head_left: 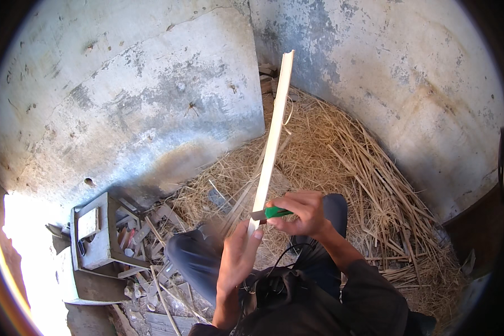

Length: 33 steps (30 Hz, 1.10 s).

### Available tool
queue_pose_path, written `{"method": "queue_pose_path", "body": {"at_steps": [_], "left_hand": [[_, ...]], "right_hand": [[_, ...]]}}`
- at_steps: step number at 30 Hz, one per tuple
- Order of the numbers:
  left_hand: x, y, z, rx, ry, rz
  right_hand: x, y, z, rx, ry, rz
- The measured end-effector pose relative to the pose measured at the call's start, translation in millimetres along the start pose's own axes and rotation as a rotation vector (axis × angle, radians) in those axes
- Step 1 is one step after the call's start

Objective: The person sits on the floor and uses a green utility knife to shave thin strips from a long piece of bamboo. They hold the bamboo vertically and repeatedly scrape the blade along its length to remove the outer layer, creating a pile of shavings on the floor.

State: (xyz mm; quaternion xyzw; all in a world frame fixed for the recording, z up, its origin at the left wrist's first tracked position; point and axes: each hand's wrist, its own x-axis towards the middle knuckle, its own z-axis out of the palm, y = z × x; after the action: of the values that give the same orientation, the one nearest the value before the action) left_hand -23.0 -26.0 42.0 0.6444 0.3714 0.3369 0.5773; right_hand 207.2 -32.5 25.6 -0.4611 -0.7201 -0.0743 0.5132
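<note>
The left hand [238, 257] is closing round the near end of a pale, flat strip [271, 145], its thumb pressing along the right edge while its fingers are curling in at the left; the strip is running away from the hands, leaning slightly to the right, its far end standing well beyond them; the right hand [303, 213] is gripping a knife [277, 212] by the green handle, thumb and fingers folding together round it; the knife's blade is lying across the strip just beyond the left thumb, touching its face; whether the edge is biting into the strip, I cannot tell.

A thin curl [288, 116] is hanging at the strip's right edge, well beyond both hands; the left knee [190, 252] is resting out to the left of the left hand, and the right knee [336, 213] is showing just right of the right hand; a dark cord [280, 260] is looping between the two forearms.

Loose straw [313, 145] is covering the ground beyond the hands; long dry stalks [386, 196] are lying to the right of the right hand; a boxy wooden stand [103, 252] is sitting well left of the left hand, with broken scraps [157, 269] scattering between them; stained walls [134, 84] are rising beyond the hands on both sides.
</note>
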Motion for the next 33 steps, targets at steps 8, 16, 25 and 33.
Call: {"method": "queue_pose_path", "body": {"at_steps": [8, 16, 25, 33], "left_hand": [[-5.0, 8.6, -2.7, 0.066, -0.031, -0.014], [-8.4, 5.5, -4.8, 0.102, -0.060, -0.024], [-13.2, 1.5, -7.5, 0.169, -0.046, -0.008], [-29.2, -17.7, -14.4, 0.142, -0.143, -0.007]], "right_hand": [[5.3, 5.8, -2.1, -0.005, 0.040, -0.025], [7.8, 1.4, -10.5, -0.055, -0.026, -0.006], [8.0, 7.4, -10.9, -0.100, -0.021, -0.062], [-3.1, 53.5, -15.8, 0.029, 0.298, 0.340]]}}
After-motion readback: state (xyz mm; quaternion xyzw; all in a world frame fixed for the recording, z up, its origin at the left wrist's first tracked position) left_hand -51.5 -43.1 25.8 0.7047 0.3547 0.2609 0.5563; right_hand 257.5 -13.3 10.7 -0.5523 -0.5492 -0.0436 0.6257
